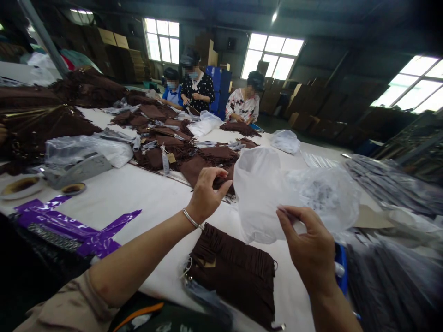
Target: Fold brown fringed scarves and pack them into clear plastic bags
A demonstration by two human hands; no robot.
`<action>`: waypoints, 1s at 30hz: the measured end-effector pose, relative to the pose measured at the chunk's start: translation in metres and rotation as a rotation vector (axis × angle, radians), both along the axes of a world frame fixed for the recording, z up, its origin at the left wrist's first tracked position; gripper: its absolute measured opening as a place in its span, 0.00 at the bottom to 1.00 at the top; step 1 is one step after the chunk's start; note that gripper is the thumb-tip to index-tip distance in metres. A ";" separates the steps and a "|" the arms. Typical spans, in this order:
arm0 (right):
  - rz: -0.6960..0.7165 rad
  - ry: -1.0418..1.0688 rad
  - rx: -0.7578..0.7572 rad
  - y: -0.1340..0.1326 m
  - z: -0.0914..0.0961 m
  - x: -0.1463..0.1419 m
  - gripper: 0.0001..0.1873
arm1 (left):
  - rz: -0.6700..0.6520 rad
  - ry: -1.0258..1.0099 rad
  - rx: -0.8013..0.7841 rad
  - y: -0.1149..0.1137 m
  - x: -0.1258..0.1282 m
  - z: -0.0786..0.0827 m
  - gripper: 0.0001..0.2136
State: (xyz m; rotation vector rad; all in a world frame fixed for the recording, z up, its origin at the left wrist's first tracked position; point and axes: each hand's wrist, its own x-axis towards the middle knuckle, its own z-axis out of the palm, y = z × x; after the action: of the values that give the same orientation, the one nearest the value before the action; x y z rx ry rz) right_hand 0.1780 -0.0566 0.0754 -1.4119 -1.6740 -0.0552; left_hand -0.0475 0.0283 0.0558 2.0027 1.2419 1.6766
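Observation:
A dark brown fringed bag (238,276) lies on the white table in front of me, with a tan tag and a white cord at its left end. Beyond it a thin white plastic bag (259,198) stands puffed up between my hands. My right hand (308,244) pinches the plastic bag's near right edge between thumb and fingertips. To the left of the plastic bag, my left hand (209,196), with a bracelet at the wrist, hovers with thumb and forefinger curved and apart. Nothing shows between those fingers.
Brown fringed bags (166,138) are heaped across the table. Tape rolls (72,188) and purple tape (79,230) lie at left. Clear plastic bags (325,193) and stacked dark sleeves (391,184) fill the right. A blue container (341,267) is beside my right wrist. Several co-workers (197,90) are across the table.

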 end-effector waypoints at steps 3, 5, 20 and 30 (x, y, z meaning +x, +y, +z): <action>0.038 -0.100 0.112 0.001 -0.002 -0.013 0.05 | -0.148 0.060 0.081 -0.030 0.008 0.018 0.08; 0.062 -0.151 0.132 0.003 -0.006 -0.020 0.08 | -0.368 0.054 -0.084 -0.045 0.018 0.023 0.10; 0.110 -0.302 0.107 0.004 -0.018 -0.026 0.12 | -0.550 -0.065 -0.375 -0.040 0.028 0.015 0.08; 0.074 -0.397 0.213 0.003 -0.017 -0.025 0.09 | -0.547 -0.036 -0.462 -0.041 0.030 0.013 0.14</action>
State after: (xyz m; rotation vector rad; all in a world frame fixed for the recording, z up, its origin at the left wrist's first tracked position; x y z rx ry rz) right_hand 0.1530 -0.0534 0.0581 -1.2305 -1.9734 -0.4856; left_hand -0.0173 -0.0130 0.0684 1.7918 0.8545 1.0498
